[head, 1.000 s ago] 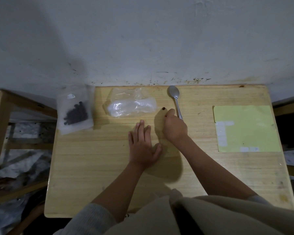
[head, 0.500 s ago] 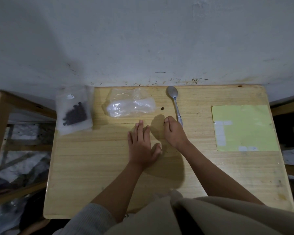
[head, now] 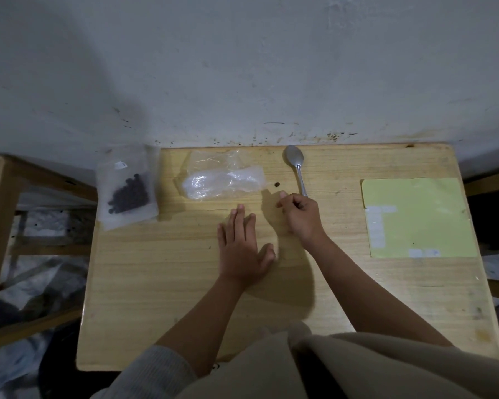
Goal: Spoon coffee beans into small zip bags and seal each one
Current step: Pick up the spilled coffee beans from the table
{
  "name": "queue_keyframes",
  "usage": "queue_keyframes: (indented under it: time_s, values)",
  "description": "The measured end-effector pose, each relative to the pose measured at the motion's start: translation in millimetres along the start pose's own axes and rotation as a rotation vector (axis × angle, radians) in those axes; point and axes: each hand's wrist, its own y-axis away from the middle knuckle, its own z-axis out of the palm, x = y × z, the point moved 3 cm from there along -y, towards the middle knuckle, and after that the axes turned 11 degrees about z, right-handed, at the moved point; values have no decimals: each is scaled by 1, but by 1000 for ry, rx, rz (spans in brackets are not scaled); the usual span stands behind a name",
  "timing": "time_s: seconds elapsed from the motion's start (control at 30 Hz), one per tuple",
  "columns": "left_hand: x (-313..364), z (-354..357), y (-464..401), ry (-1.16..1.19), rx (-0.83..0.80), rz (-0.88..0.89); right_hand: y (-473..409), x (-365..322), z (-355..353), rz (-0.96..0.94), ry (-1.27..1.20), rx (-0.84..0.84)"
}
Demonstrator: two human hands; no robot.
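We look down from above at a pale wooden desk (head: 162, 298) pushed against a grey-white wall (head: 242, 67). We take the spoon (head: 296, 165) as our landmark: it lies near the far edge of the desk, bowl toward the wall and handle pointing back at us.

Our right hand (head: 301, 217) sits at the near end of the spoon's handle, fingers curled loosely with the thumb stretched out toward the left; we cannot tell whether it grips the handle or only lies over it. Just left of the handle a single dark coffee bean (head: 277, 184) lies loose on the wood, close to the thumb tip.

Our left hand (head: 242, 246) lies flat on the desk, nearer to us than the spoon and to its left, fingers straight and close together, thumb out to the side.

Further left of the spoon lies a bundle of clear empty zip bags (head: 222, 180). Beyond those, hanging over the desk's left edge, is a frosted zip bag of coffee beans (head: 127, 191).

Well to the right of the spoon lies a pale yellow-green mat (head: 418, 217) with white patches.
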Motion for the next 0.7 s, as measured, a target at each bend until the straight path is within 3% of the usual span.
queue_keyframes:
  time_s: [0.17,0.37,0.53,0.7]
  values:
    - [-1,0,-1,-16,-12,0,-9,-12,-1,-115,74,189]
    - [-2,2,0,-11,1,10,-13,-27,5,-371,354,261]
    - [-3,2,0,-3,21,21,-22,-26,10,-379,568,236]
    - [-3,2,1,-2,33,30,-28,-28,14,-351,604,259]
